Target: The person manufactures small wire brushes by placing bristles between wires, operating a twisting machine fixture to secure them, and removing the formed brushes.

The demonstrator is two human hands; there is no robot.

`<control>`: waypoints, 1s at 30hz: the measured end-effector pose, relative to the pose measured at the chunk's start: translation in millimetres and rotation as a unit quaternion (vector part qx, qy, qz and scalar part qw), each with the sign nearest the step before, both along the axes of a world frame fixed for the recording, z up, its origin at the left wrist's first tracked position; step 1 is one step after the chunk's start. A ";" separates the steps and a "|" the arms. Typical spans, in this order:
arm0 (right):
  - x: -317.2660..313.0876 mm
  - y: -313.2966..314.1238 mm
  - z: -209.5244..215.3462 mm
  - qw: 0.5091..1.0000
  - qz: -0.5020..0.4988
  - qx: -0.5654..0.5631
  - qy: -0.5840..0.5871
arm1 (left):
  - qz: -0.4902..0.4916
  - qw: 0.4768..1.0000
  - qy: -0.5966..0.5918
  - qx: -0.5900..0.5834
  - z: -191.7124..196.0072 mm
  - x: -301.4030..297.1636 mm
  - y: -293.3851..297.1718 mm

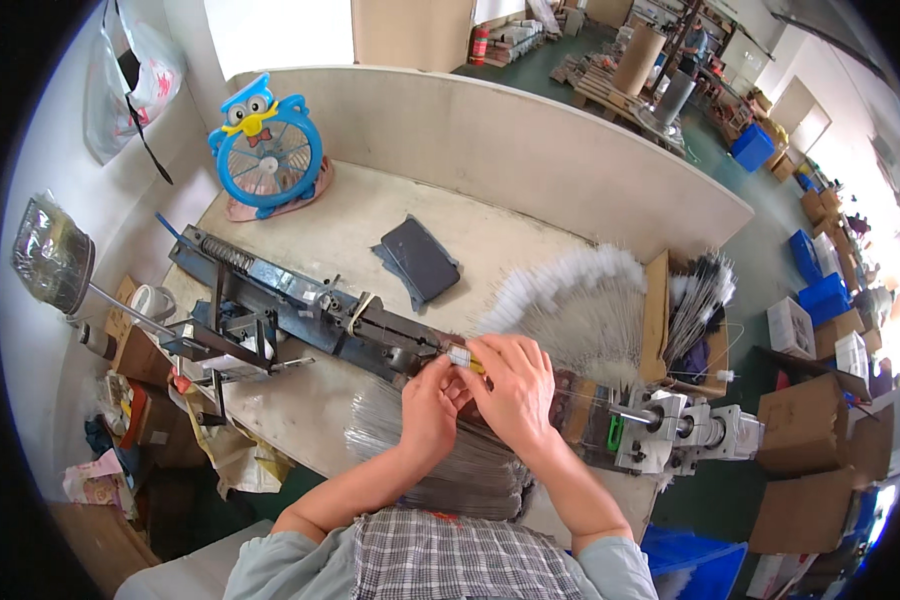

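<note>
My left hand (431,408) and my right hand (516,388) meet over the long dark metal machine (305,308), in front of my body. The right fingers are closed round a small yellow-and-white piece (461,357), whose kind I cannot make out. My left fingertips are pinched together close beside it, and what they hold is hidden. Under my wrists lies a thick bundle of thin grey wires (460,478). Just beyond the right hand spreads a fan of thin wire brushes (570,305) with white bristle ends.
A clamp-like metal mechanism (670,430) with a shaft stands at the right end. Behind it, a cardboard box (656,315) holds more wire brushes. A dark phone-like slab (420,260) and a blue cartoon fan (269,160) rest before the low partition (530,135). A lamp (55,255) stands left.
</note>
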State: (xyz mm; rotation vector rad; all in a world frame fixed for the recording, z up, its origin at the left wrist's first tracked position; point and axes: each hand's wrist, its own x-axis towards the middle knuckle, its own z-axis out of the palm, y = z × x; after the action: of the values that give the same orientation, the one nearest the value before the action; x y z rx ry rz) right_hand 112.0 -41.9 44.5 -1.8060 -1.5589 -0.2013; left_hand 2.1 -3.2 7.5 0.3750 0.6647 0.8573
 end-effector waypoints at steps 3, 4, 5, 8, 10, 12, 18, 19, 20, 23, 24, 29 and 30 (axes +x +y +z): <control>5.2 -2.8 -4.7 0.998 0.047 0.024 -0.021 | 0.002 0.999 -0.007 0.052 -11.8 -0.6 -1.2; 5.7 -2.9 -4.7 0.998 0.053 0.030 -0.023 | 0.014 0.999 -0.005 0.052 -8.2 0.3 -1.8; 5.9 -3.5 -4.9 0.997 0.058 0.036 -0.024 | 0.026 0.998 -0.003 0.051 -6.1 1.1 -2.2; 9.6 -5.5 -5.0 0.998 0.058 0.031 -0.022 | 0.027 0.998 0.004 0.064 -4.8 0.0 -1.5; 14.9 -9.2 -5.7 0.998 0.061 0.029 -0.019 | 0.029 0.997 0.013 0.065 -2.3 2.7 -2.5; 20.2 -14.1 -5.6 0.998 0.053 0.017 -0.023 | 0.030 0.997 0.021 0.065 1.5 5.9 -3.2; 8.3 -5.1 8.4 0.996 0.086 -0.009 -0.015 | 0.024 0.998 0.011 0.061 -5.7 0.8 -0.6; 8.7 -5.2 6.8 0.996 0.087 -0.009 -0.017 | 0.024 0.998 0.000 0.050 -7.6 -0.7 -1.1; 9.8 -6.2 3.0 0.996 0.088 -0.006 -0.009 | 0.025 0.999 -0.012 0.040 -8.0 -2.0 -0.8; 11.6 -6.1 4.9 0.996 0.087 -0.007 -0.006 | 0.022 0.999 -0.047 -0.015 -0.9 -0.2 -0.5; 11.1 -6.2 6.6 0.997 0.079 -0.009 -0.007 | 0.024 0.998 -0.049 -0.016 1.8 -0.4 -1.6; 12.1 -10.1 6.0 0.997 0.081 -0.007 -0.016 | 0.022 0.999 -0.020 0.013 0.9 -0.8 -2.2; 12.2 -12.1 6.2 0.997 0.070 -0.006 -0.023 | 0.022 0.999 -0.022 0.014 1.1 0.0 -2.4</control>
State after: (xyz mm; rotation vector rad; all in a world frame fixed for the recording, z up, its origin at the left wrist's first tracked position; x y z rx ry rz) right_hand 124.2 -54.0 50.7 -1.7042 -1.7148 -0.1691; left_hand 2.0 -5.6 8.6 0.3662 0.6226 0.9158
